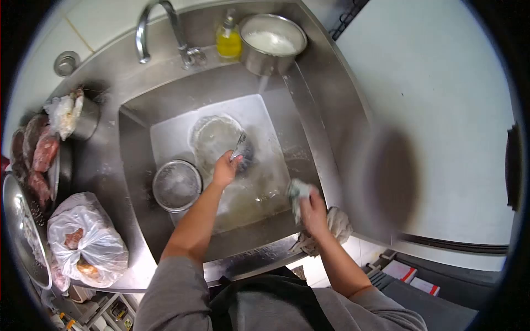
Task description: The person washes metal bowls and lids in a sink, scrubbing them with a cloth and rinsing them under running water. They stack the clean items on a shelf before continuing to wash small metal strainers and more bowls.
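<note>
Over the sink basin [135, 176], my left hand [226, 170] is closed on a metal utensil [239, 145] with a flat, shiny edge; its exact kind is hard to tell. Behind it, a round patch of cloudy, foamy water [212, 132] shows in the basin. A round metal bowl [177, 186] sits to the left of my left forearm. My right hand [313, 212], blurred by motion, grips a whitish-green cloth [300, 197] near the basin's front right corner. Just beyond that hand, a crumpled greyish rag [338, 223] lies over the sink's front edge.
A chrome faucet [175, 27], a yellow soap bottle [228, 41] and a steel pot [266, 63] with whitish contents stand along the back. On the left counter are a knotted plastic bag [88, 243], raw meat [45, 151] and a metal bowl [19, 220]. A white panel [441, 110] borders the right.
</note>
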`<state>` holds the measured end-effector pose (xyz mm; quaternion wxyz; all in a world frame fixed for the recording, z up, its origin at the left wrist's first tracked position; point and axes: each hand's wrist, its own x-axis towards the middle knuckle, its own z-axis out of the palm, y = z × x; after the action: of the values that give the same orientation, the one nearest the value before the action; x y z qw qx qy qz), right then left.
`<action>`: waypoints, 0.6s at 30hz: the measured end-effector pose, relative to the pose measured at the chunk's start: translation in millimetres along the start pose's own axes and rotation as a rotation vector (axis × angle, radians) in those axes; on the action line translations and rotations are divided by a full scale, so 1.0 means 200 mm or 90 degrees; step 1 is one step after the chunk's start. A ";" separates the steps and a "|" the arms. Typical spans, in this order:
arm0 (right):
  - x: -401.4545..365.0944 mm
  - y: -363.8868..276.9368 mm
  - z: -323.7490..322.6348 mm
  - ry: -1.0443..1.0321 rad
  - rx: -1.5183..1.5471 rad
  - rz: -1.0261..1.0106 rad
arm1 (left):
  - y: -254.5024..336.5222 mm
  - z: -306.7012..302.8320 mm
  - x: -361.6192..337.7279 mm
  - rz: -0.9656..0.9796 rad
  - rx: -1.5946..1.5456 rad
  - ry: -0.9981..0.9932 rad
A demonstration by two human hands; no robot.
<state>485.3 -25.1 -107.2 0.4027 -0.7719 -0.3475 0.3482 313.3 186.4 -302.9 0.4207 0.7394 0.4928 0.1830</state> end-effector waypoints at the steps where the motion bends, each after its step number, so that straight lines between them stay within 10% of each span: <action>1: 0.11 -0.10 0.02 0.031 0.026 0.015 | 0.01 -0.02 -0.01 -0.062 -0.178 0.038; 7: 1.21 -0.93 0.15 0.233 -0.052 -0.443 | 0.16 -0.13 -0.26 -0.278 -0.805 0.158; 9: 1.60 -1.10 0.20 0.246 -0.365 -0.464 | 0.31 -0.27 -0.39 -0.356 -0.984 0.103; 12: 2.12 -1.03 0.28 -0.101 -0.767 -0.238 | 0.43 -0.38 -0.57 -0.376 -0.854 0.131; 18: 2.32 -0.89 0.23 -0.004 -0.769 -0.338 | 0.44 -0.45 -0.65 -0.229 -0.798 0.031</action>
<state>642.4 448.2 -93.5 -0.0300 -0.7490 -0.6617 -0.0172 244.1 96.4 -161.8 0.7852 0.2553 0.4180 0.3789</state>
